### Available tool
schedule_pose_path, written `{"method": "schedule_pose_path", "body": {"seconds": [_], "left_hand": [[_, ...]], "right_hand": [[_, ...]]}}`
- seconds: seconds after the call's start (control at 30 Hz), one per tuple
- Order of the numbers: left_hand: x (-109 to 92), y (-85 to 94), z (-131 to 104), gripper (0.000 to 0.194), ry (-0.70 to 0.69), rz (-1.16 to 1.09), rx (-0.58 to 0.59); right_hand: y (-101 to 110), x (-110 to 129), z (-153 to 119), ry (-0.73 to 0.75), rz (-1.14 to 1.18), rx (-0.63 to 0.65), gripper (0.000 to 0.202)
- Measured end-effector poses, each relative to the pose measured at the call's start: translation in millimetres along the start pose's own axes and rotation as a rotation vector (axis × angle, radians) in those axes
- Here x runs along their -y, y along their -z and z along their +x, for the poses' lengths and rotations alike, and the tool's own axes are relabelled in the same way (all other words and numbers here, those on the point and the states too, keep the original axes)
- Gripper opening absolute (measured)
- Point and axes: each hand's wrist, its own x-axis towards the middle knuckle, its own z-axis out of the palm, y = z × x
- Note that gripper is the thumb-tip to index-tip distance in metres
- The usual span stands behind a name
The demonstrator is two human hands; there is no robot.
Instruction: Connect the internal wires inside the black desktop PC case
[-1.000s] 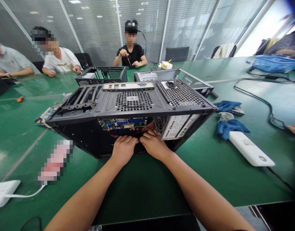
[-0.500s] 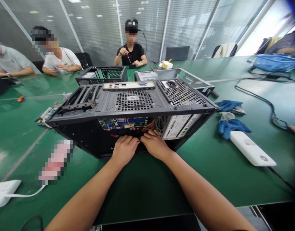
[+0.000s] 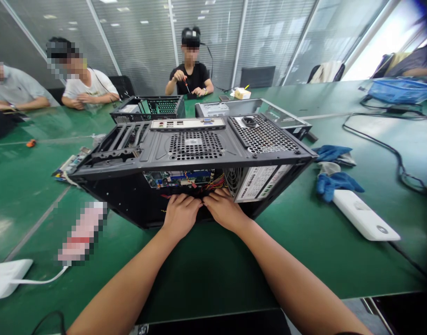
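Observation:
A black computer case (image 3: 126, 188) rests in front of me with its rear panel facing up and its open side towards me. Inside it a motherboard (image 3: 178, 179) shows, and a power supply (image 3: 260, 184) sits to the right. Thin coloured cables (image 3: 216, 184) run between the two. My left hand (image 3: 181, 215) and my right hand (image 3: 222, 209) reach into the lower part of the opening, close together, below the cables. Both have curled fingers with the fingertips meeting. Whatever they pinch is hidden behind the fingers.
Two more case frames (image 3: 149, 108) (image 3: 269, 114) lie behind. On the right are blue gloves (image 3: 334, 181), a white power bank (image 3: 365, 216) and black cables (image 3: 377, 137). To the left lie a loose circuit board (image 3: 69, 165) and a white device (image 3: 11, 277). Several people sit around the green table (image 3: 321, 274).
My hands stay at the same spot in the case, with only a slight shift of the fingers. The hands of the person in white at the left have come closer together.

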Motion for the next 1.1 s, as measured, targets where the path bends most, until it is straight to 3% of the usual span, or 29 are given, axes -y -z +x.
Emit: {"method": "schedule_pose_path", "body": {"seconds": [0.67,1.1], "left_hand": [[0.5,-2.4,-1.8,0.017,0.008,-0.004,-0.009],[0.8,-5.6,-2.5,0.017,0.023,-0.008,-0.023]], "right_hand": [[4.1,0.8,2.0,0.005,-0.035,0.022,0.014],[0.7,3.5,-0.1,-0.017,-0.003,-0.087,0.015]]}}
